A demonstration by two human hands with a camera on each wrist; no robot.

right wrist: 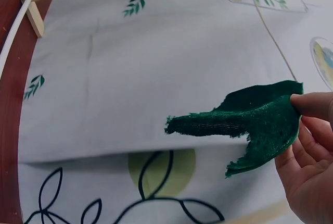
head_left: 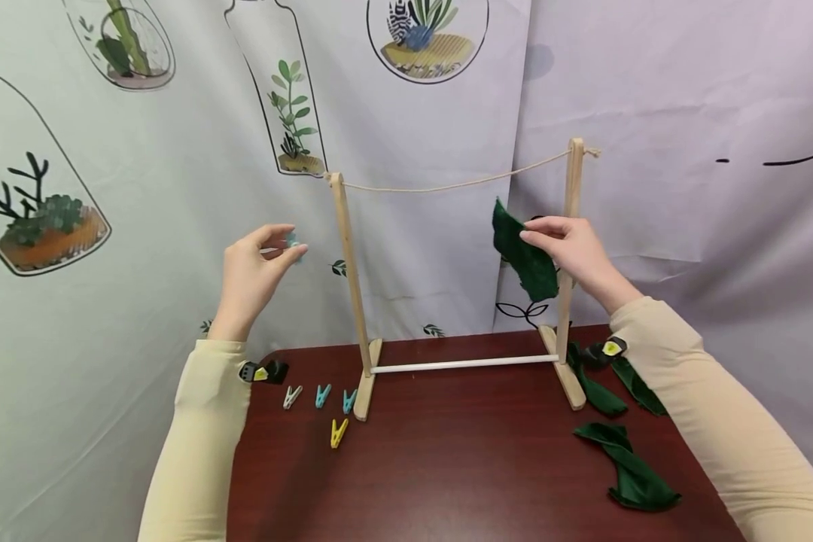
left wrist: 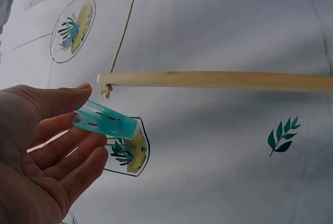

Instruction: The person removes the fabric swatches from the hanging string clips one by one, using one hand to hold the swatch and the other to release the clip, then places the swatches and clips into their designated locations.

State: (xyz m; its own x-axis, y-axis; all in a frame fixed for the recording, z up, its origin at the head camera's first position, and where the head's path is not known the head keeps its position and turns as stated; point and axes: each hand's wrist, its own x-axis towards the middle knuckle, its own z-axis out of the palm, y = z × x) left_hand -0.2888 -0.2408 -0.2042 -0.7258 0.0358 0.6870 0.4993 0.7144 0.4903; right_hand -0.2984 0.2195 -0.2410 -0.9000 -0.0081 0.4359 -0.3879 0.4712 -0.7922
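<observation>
Between thumb and fingers, my left hand (head_left: pixel 254 271) pinches a light-blue clothespin (left wrist: pixel 106 121), held in the air left of the wooden rack's left post (head_left: pixel 352 271). My right hand (head_left: pixel 576 252) pinches a piece of dark green cloth (head_left: pixel 525 252) by its edge, in front of the right post (head_left: pixel 573 181). The cloth hangs down from the fingers, below the right part of the string (head_left: pixel 440 189). In the right wrist view the cloth (right wrist: pixel 260 122) looks folded, with frayed ends. The string sags between the post tops, with nothing hung on it.
On the dark red table (head_left: pixel 461 452) lie a white clothespin (head_left: pixel 292 397), two blue ones (head_left: pixel 322 395) and a yellow clothespin (head_left: pixel 338 433), left of the rack. More green cloths (head_left: pixel 633 470) lie at the right. A white rod (head_left: pixel 464 364) joins the rack's feet. Behind hangs a printed curtain (head_left: pixel 420 263).
</observation>
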